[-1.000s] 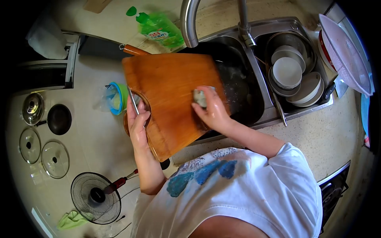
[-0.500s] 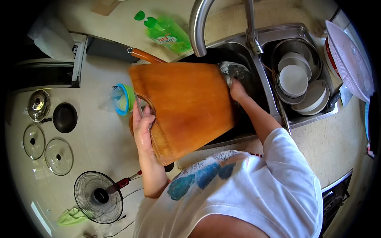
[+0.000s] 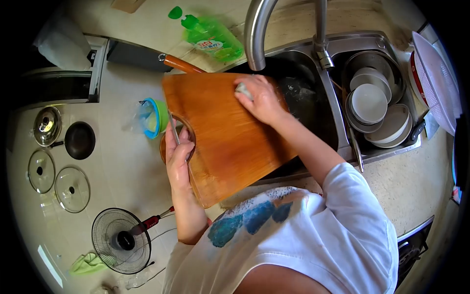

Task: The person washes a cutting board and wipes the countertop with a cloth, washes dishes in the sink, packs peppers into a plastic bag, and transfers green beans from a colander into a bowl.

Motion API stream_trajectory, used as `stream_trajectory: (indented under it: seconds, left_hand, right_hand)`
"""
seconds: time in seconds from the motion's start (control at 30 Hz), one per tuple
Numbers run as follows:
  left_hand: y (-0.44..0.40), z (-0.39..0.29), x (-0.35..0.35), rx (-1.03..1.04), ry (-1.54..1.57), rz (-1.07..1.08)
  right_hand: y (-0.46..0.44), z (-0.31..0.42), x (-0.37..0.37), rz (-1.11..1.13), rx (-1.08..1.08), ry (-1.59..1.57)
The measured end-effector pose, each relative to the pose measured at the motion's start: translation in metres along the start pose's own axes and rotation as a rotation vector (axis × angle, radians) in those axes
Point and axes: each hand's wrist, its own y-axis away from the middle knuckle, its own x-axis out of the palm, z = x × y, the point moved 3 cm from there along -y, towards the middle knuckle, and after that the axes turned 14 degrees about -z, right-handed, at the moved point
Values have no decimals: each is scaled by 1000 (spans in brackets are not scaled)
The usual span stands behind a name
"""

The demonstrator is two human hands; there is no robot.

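Note:
A wet wooden cutting board (image 3: 225,137) is held tilted over the near left part of the sink (image 3: 338,122). My left hand (image 3: 179,152) grips its left edge, with fingers through the handle slot. My right hand (image 3: 259,99) presses a small pale cloth or sponge (image 3: 243,90) against the upper right part of the board; the fingers partly cover it. Water and some suds show in the dark left basin (image 3: 303,98) beyond the board.
A steel faucet (image 3: 255,36) arches over the sink. Stacked bowls (image 3: 368,104) fill the right basin. Green soap bottle (image 3: 214,39) lies behind the board. A colander (image 3: 438,83) stands at the right. A fan (image 3: 122,240) and pan lids (image 3: 72,189) are on the floor.
My right hand first went from the board down into the left basin, and now is back on the board, higher up. My left hand has kept its hold on the board.

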Motion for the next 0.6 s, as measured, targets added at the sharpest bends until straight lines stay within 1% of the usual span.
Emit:
stream_trajectory:
  seconds: [0.03,0.07,0.1,0.13,0.17,0.2,0.23,0.27,0.3,0.37,0.4,0.47,0.53,0.6]
  left_hand:
    - [-2,0,-2,11,-20,31]
    - [-4,0,-2,21,-36,62]
    - [1,-3,5,-20,-54,17]
    - [5,-6,13,-27,-47,8]
    - [6,-7,20,-44,-133,-8]
    - [5,-6,24,-60,-217,-20]
    - [-7,19,4,-73,-79,13]
    - [-1,20,6,22,-273,-43]
    - [1,24,5,38,-247,-26]
    - [3,31,1,37,-223,-17]
    - [0,30,3,53,-219,10]
    - [4,25,8,78,-209,41]
    - [14,18,16,71,-164,12]
    - [8,24,7,78,-164,-2]
  right_hand:
    - [11,-28,8,-82,66,-6]
    - [21,-57,9,-51,188,67]
    - [30,-85,4,19,279,28]
    - [37,-97,-9,145,424,46]
    - [57,-118,-18,165,416,135]
    - [70,-124,-28,233,453,155]
    - [75,-123,-37,227,432,322]
    - [76,-120,-47,217,410,491]
    - [76,-116,-55,219,419,504]
    - [73,-99,-67,522,582,582]
    - [76,-89,-74,529,588,588]
    - [84,-68,-85,667,599,688]
    - [93,-45,-97,695,609,730]
    - [105,-33,-107,728,623,773]
